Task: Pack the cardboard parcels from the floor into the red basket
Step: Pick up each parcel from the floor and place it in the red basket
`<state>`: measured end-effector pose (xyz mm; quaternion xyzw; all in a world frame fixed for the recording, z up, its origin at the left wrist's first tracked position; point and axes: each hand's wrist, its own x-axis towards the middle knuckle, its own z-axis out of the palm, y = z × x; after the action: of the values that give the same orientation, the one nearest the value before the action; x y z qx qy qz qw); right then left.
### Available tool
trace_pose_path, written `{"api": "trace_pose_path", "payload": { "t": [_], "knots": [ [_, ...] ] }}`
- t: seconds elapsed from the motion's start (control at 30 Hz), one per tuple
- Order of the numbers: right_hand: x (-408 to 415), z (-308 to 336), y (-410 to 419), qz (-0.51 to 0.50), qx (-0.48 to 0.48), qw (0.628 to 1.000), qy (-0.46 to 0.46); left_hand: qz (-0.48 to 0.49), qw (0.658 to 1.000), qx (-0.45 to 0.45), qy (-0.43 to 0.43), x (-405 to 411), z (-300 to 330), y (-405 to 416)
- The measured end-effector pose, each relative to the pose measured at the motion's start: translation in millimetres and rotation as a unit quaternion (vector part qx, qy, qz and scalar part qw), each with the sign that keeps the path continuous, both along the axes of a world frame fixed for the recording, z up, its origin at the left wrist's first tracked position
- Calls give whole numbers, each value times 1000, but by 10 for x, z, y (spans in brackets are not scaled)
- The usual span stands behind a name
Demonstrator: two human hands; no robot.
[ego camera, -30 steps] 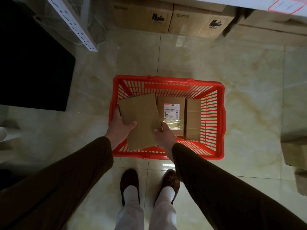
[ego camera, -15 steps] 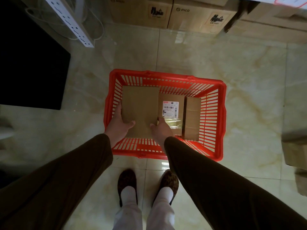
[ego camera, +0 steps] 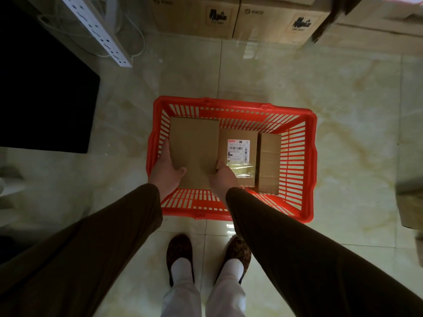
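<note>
The red basket (ego camera: 310,161) stands on the tiled floor in front of my feet. Inside its left part a plain cardboard parcel (ego camera: 194,145) lies square to the walls, gripped on its left edge by my left hand (ego camera: 166,172) and at its near right edge by my right hand (ego camera: 223,177). Beside it in the middle lies a parcel with a white shipping label (ego camera: 239,156). A narrow taped parcel (ego camera: 269,163) rests along the right side.
Large printed cartons (ego camera: 274,21) line the far wall. A white power strip (ego camera: 98,30) with cables hangs at the upper left above a black mat (ego camera: 45,99). More cardboard (ego camera: 410,209) shows at the right edge. My shoes (ego camera: 179,255) stand just behind the basket.
The plain parcel was tilted over the basket; both hands have turned it straight and lowered it into the left part.
</note>
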<state>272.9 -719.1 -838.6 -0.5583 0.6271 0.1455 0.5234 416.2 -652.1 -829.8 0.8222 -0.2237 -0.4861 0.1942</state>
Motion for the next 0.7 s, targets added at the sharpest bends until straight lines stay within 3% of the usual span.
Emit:
{"api": "trace_pose_path", "payload": {
  "t": [0.33, 0.7],
  "knots": [
    [-133, 263, 76, -8, -32, 999, -37, -18, 1000, 12, -21, -93, 232, 33],
    [-783, 1314, 51, -26, -141, 989, -38, -26, 999, -31, -6, -473, 1126, 133]
  ]
}}
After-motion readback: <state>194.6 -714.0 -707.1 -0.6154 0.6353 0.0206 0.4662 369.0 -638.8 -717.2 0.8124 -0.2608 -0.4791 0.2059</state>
